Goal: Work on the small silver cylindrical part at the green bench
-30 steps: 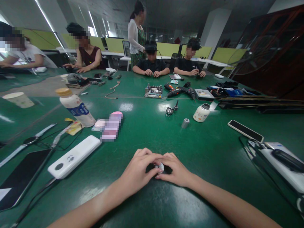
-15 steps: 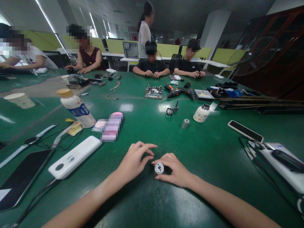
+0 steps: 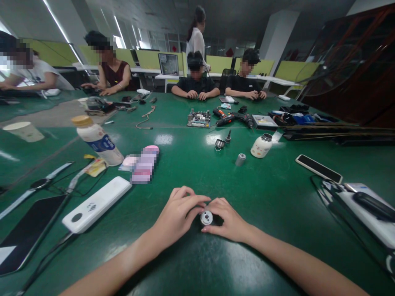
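Right hand (image 3: 228, 218) gripping a metal cylinder (image 3: 206, 218) at the near part of the bench (image 3: 185, 267).
The right hand is holding the metal cylinder between thumb and fingers, its holed end facing up; contact with the bench is not showing. The left hand (image 3: 177, 211) is curving its fingers and thumb right beside it; whether they are pinching anything cannot be told. A second cylinder (image 3: 240, 160) is standing farther out, near the cream bottle (image 3: 261, 146), neither hand touching it. Handling is judged to be under way; no completed step is showing, and what is left cannot be established.
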### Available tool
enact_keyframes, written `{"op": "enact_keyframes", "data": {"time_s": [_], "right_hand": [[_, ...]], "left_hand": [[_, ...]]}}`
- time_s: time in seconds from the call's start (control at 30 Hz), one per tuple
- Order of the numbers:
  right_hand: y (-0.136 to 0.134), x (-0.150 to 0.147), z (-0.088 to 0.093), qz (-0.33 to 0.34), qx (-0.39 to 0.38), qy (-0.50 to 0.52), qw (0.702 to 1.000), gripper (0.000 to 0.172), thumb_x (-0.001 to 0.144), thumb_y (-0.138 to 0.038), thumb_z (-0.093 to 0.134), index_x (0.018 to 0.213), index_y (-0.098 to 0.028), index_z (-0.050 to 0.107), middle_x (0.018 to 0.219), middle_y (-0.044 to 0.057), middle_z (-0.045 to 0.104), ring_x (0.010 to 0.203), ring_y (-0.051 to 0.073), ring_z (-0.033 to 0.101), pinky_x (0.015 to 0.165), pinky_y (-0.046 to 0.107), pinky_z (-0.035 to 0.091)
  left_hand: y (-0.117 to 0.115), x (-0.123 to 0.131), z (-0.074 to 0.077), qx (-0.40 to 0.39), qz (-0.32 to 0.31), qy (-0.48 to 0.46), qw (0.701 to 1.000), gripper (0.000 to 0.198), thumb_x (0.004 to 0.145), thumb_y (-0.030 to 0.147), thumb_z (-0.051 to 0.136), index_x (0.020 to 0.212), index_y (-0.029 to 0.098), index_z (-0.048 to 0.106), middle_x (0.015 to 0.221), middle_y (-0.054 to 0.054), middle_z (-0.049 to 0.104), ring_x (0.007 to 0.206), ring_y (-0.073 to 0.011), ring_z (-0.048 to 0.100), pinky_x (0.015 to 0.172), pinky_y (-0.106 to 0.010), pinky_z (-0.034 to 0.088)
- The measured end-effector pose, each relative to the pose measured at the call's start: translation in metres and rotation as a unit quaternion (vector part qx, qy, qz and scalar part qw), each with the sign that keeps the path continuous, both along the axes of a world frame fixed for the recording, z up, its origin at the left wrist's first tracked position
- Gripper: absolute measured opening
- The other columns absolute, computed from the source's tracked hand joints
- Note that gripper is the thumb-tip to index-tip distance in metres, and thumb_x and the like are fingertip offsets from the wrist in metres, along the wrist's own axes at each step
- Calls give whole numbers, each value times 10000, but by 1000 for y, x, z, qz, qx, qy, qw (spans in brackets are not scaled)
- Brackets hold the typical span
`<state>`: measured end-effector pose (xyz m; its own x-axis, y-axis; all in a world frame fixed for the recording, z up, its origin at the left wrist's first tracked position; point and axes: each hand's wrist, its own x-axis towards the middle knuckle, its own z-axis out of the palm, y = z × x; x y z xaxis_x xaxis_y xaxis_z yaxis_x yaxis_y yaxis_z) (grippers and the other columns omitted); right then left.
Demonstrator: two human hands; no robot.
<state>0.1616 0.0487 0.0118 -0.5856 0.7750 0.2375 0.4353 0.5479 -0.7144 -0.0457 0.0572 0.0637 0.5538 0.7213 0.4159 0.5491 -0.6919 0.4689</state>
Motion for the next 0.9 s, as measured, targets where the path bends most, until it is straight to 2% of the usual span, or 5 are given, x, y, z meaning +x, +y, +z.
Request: {"op": "enact_keyframes", "data": {"time_s": [0.1, 0.27, 0.6, 0.73, 0.9], "right_hand": [[0, 0, -1, 0, 6, -5, 1000, 435, 790, -502, 681, 1116, -219, 629, 959, 43, 668, 908, 200, 553, 816, 334, 369], [0, 0, -1, 3, 11, -14, 1000, 466, 802, -511, 663, 1175, -237, 602, 962, 38, 661, 916, 196, 551, 818, 330, 370], [0, 0, -1, 2, 17, -13, 1000, 393, 803, -490, 670, 1091, -227, 622, 927, 26, 650, 883, 187, 543, 799, 321, 368], [1, 0, -2, -2, 16, -22, 1000, 346, 800, -481, 676, 1005, -206, 629, 895, 32, 637, 873, 192, 542, 785, 323, 374], [0, 0, -4, -10, 19, -21, 1000, 309, 795, -447, 690, 978, -205, 633, 906, 38, 635, 883, 195, 543, 801, 333, 378]], "left_hand": [[-6, 3, 3, -2, -31, -7, 1000, 288, 869, 94, 598, 1124, 229, 612, 917, -15, 688, 924, -188, 534, 812, -321, 369], [-9, 3, 2, -17, -35, -17, 999, 322, 849, 73, 624, 1123, 241, 602, 916, 6, 691, 915, -183, 532, 804, -316, 357], [-10, 4, 7, -67, -60, -6, 996, 370, 882, 84, 577, 1200, 274, 560, 935, 21, 679, 906, -165, 536, 813, -315, 357], [-13, 4, 9, -91, -77, 9, 993, 423, 888, 63, 524, 1247, 287, 535, 998, 1, 647, 963, -168, 523, 855, -322, 369], [-15, 3, 11, -82, -86, 15, 993, 551, 812, -17, 475, 1286, 264, 504, 1110, -45, 605, 1095, -201, 478, 925, -356, 372]]}}
